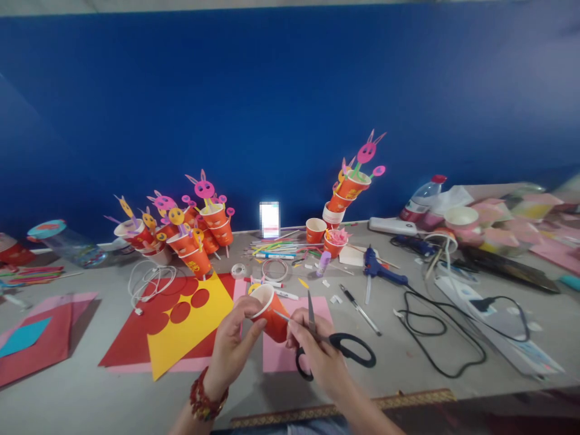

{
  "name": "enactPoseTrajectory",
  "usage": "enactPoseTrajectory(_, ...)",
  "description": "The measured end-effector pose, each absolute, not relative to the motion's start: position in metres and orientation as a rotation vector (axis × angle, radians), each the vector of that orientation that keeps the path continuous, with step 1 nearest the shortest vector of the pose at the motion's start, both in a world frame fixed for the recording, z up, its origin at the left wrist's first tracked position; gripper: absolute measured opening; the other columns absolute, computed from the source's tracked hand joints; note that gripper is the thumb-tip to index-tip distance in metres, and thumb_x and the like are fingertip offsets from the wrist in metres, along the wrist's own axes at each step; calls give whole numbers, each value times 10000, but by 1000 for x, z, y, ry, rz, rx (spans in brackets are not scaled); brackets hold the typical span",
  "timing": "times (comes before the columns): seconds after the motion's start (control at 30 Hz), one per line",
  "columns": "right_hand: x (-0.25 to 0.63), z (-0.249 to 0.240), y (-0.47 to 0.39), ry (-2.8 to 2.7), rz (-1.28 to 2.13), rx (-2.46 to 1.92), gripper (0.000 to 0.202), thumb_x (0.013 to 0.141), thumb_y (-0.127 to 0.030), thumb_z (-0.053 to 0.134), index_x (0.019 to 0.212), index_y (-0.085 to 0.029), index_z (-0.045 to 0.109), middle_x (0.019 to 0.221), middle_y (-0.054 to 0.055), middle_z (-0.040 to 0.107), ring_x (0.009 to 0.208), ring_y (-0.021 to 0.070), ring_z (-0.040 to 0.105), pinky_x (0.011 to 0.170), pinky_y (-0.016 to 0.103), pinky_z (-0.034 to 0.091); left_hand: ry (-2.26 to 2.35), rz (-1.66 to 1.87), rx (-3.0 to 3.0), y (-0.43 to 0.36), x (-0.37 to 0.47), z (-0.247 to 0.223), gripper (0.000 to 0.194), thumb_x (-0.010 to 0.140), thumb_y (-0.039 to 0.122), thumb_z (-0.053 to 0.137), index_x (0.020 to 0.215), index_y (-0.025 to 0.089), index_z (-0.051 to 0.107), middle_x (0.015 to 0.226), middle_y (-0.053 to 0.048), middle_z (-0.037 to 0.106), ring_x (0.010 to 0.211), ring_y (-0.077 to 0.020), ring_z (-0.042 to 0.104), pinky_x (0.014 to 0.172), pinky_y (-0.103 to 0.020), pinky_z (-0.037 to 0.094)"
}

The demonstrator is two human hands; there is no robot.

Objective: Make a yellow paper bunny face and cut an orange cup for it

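Observation:
My left hand is closed around an orange-red paper cup, its white mouth tilted up and toward the left. Between thumb and fingers, my right hand pinches a thin pale-blue stick at the cup's side. Scissors with black handles cross my right hand, blades pointing away. Their middle is hidden by the fingers, so I cannot tell whether that hand grips them too. Pink paper lies under the cup, and a yellow sheet with round cutouts lies to the left.
Decorated cup stacks with rabbit faces stand at the back left and back right. A blue glue gun, a pen, black cable and a power strip lie at the right. A lit phone leans against the wall.

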State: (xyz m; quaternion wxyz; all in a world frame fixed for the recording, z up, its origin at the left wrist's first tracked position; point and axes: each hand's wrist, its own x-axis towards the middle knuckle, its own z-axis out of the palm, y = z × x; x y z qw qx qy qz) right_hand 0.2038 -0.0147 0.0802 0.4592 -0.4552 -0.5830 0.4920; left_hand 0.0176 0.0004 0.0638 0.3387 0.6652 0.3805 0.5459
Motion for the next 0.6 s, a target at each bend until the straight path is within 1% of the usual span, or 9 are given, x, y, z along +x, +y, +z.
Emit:
enactPoseTrajectory(0.07, 202, 79, -15, -1424, 1251, -1107, 349, 965, -397, 475, 668, -217, 504, 651, -18, 557, 642, 148, 551, 629, 246, 440, 993, 1438, 1767, 1, 19, 63, 55, 929, 157, 585, 925, 212, 590, 937, -46, 615, 938, -206, 589, 869, -349, 468)
enactPoseTrajectory(0.23, 201, 80, -16, -1552, 1199, -1231, 354, 986, -403, 457, 689, -217, 509, 666, -28, 552, 650, 137, 542, 641, 236, 419, 993, 1451, 1855, 0, 20, 63, 108, 921, 120, 591, 943, 225, 576, 935, -32, 616, 936, -198, 589, 870, -345, 467)
enactPoseTrajectory(0.33, 204, 85, -14, -1619, 1159, -1228, 323, 988, -401, 448, 731, -222, 523, 655, -31, 532, 620, 140, 523, 609, 242, 404, 1018, 1415, 1901, -2, 18, 64, 87, 929, 141, 585, 957, 224, 584, 909, -28, 618, 903, -196, 587, 915, -375, 449)
enactPoseTrajectory(0.43, 207, 91, -11, -1703, 1042, -1175, 261, 971, -366, 462, 770, -219, 542, 658, -27, 516, 599, 145, 492, 576, 254, 384, 1046, 1354, 1915, -3, 14, 67, 75, 947, 184, 563, 992, 222, 610, 939, -46, 640, 971, -217, 585, 986, -409, 412)
enactPoseTrajectory(0.5, 208, 93, -9, -1770, 939, -1146, 252, 961, -333, 475, 743, -218, 529, 648, -27, 510, 581, 142, 477, 565, 259, 372, 1067, 1299, 1901, -2, 11, 71, 80, 960, 218, 549, 990, 218, 623, 953, -57, 648, 1002, -228, 585, 948, -375, 432)
enactPoseTrajectory(0.53, 209, 94, -8, -1807, 893, -1126, 252, 961, -315, 480, 734, -217, 527, 652, -24, 520, 585, 143, 484, 571, 260, 375, 1075, 1266, 1889, -2, 10, 73, 89, 966, 234, 541, 972, 213, 627, 940, -57, 644, 979, -224, 590, 902, -348, 448)
enactPoseTrajectory(0.6, 211, 95, -6, -1875, 808, -1066, 216, 956, -282, 500, 757, -216, 555, 686, -8, 563, 614, 149, 515, 596, 263, 393, 1079, 1188, 1871, -1, 9, 79, 136, 979, 259, 519, 912, 202, 623, 879, -45, 622, 871, -198, 592, 794, -300, 458)
